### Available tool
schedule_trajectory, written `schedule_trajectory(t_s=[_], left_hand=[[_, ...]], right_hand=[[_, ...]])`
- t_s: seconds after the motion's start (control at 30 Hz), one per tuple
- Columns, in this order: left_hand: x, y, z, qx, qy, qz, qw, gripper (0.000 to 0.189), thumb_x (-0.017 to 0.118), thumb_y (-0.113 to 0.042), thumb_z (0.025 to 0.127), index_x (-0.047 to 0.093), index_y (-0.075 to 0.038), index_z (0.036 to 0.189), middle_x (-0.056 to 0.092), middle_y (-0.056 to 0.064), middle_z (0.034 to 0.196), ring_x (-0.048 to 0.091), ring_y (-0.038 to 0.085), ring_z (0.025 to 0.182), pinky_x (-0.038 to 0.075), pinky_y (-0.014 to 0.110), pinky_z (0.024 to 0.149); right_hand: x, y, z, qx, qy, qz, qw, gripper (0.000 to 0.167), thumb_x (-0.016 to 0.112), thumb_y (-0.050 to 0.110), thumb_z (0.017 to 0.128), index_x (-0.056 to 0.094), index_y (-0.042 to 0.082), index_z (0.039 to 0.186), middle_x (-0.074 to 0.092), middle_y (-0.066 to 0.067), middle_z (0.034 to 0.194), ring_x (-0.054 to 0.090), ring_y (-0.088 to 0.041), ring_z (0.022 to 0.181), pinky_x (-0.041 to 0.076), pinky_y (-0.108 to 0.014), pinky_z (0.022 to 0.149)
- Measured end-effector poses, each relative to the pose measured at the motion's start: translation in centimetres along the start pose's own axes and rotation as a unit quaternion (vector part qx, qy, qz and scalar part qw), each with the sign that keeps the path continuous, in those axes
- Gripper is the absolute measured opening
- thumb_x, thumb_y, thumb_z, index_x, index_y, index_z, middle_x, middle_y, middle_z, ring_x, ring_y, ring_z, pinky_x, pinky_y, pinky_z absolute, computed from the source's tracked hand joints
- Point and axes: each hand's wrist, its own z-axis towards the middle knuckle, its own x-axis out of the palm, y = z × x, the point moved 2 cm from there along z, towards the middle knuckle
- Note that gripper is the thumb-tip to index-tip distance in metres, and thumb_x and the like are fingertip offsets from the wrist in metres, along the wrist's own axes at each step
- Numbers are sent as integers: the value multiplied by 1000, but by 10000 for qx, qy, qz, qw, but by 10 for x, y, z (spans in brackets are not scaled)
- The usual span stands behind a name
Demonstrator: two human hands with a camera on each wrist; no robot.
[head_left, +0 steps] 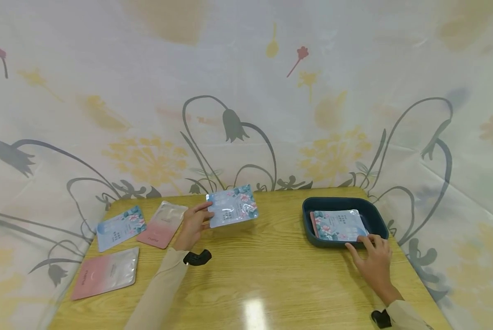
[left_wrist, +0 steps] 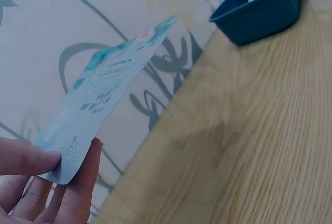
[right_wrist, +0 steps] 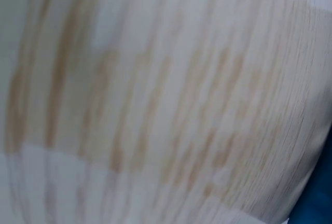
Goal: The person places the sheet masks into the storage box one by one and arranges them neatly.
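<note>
We are pinching a glossy, rectangular blue floral packet (head_left: 232,207) in our left hand (head_left: 194,225), left of an oblong dark-blue tray (head_left: 333,201) our right hand (head_left: 374,262) is touching, grip unclear.

Floral backdrop (head_left: 246,59) behind wooden table (head_left: 296,275)

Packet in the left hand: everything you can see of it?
The packet is a thin, flat, roughly rectangular pouch, pale blue with pink flowers and teal leaves mostly toward the far end, plus dark lettering too small to read reliably. Its glossy surface looks like plastic or foil film; no tear shows. The left hand pinches its near end, holding it tilted above the table.
</note>
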Motion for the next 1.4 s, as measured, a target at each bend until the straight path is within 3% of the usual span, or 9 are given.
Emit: schedule_trajectory(t_s=[0.23,0.43,0.93,1.4], left_hand=[[14,-1,-2,-147,99,-71,9998,44,57,8,84,56,1,128,54,19,122,62,15,79,54,28,62],[27,-4,-3,-227,36,-68,9997,41,62,6,83,61,-1,123,58,16,116,63,16,78,54,28,59],[63,-15,-12,-90,110,-78,9999,32,67,4,82,68,-1,113,63,11,101,64,18,76,53,27,55],[87,-12,-16,-51,366,106,9993,29,67,2,82,69,-2,111,64,13,104,65,18,76,53,27,56]], right_hand=[[0,-3,-1,10,2,12,10000,33,82,10,62,61,1,86,48,-21,92,39,-43,87,28,-59,71],[1,-4,-1,-75,-60,47,9999,34,82,10,61,60,0,86,48,-21,92,39,-42,85,27,-58,70],[1,-3,0,-68,-69,155,9998,36,82,8,60,60,-1,87,47,-21,90,38,-43,85,26,-59,71],[1,-3,-1,37,-5,97,9999,34,81,9,63,61,-1,88,47,-22,93,38,-43,86,26,-58,72]])
